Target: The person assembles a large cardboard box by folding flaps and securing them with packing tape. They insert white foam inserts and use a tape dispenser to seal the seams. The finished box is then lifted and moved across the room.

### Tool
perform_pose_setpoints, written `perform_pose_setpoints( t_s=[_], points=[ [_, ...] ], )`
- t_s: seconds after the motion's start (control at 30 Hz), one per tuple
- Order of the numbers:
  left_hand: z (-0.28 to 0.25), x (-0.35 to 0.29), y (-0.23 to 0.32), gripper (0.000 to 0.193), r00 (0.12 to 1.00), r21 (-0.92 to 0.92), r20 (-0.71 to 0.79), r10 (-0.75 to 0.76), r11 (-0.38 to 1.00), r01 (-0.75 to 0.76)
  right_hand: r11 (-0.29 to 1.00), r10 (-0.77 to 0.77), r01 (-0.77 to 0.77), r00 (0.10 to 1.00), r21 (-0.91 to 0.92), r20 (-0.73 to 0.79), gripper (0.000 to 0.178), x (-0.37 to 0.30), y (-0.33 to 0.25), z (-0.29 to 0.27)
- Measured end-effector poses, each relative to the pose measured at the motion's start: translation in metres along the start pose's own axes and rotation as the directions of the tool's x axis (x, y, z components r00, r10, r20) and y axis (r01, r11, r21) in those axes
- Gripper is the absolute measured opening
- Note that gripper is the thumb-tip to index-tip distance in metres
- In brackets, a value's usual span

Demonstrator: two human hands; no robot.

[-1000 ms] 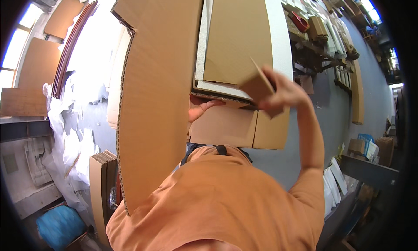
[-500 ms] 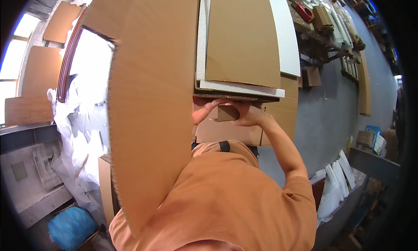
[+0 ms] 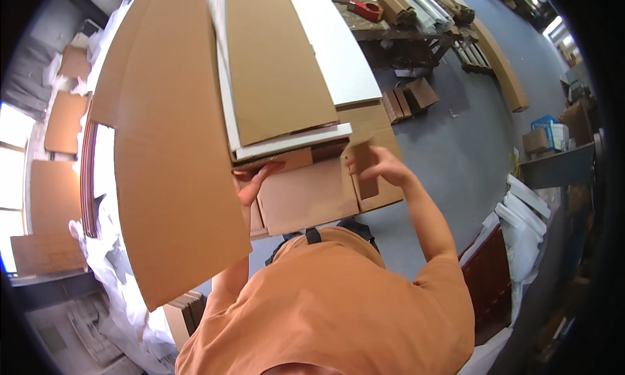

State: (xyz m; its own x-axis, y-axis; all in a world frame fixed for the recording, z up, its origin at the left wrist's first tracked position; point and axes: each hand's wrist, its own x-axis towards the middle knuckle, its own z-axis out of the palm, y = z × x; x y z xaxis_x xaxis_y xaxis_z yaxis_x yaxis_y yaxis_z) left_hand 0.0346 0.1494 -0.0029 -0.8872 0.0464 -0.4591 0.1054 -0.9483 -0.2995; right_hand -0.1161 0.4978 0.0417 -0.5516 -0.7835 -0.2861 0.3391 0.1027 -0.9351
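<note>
My right hand [image 3: 388, 168] grips a small folded cardboard piece [image 3: 368, 180] upright between thumb and fingers, just right of the stack's near end. At that end my left hand [image 3: 250, 187] presses stretched fingers against a cardboard strip [image 3: 296, 159]; part of the hand is hidden by the big carton flap [image 3: 176, 160]. Above the strip lies a brown cardboard sheet [image 3: 277, 75] edged by white foam boards [image 3: 335, 49]. Nearer my body a lower carton flap [image 3: 303, 199] hangs out flat.
Low cardboard pieces [image 3: 409, 100] stand on the grey floor to the right. Beyond them is a workbench [image 3: 403, 40] with a red tape dispenser [image 3: 366, 10] and foam strips. A dark red panel [image 3: 488, 284] leans at lower right. White wrapping [image 3: 111, 271] hangs at left.
My right hand has moved right, away from the stack's end, with the small cardboard piece turned upright. My left hand stays at the end. The view has shifted, and the big flap's near edge sits farther from my body.
</note>
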Motion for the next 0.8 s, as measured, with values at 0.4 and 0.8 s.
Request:
perform_pose_setpoints(
  t_s=[0.4,0.8],
  points=[
    [0.008,-0.015,-0.006,0.079,0.985,0.358,0.069,0.158,0.918,-0.172,0.789,-0.148,-0.345,0.696,-0.508,-0.702,0.073,0.168,0.052,-0.156],
    [-0.001,-0.012,-0.009,0.070,0.975,0.324,0.099,0.198,0.920,-0.219,0.997,-0.042,0.000,0.840,-0.077,-0.540,0.049,0.143,-0.033,-0.129]
  ],
)
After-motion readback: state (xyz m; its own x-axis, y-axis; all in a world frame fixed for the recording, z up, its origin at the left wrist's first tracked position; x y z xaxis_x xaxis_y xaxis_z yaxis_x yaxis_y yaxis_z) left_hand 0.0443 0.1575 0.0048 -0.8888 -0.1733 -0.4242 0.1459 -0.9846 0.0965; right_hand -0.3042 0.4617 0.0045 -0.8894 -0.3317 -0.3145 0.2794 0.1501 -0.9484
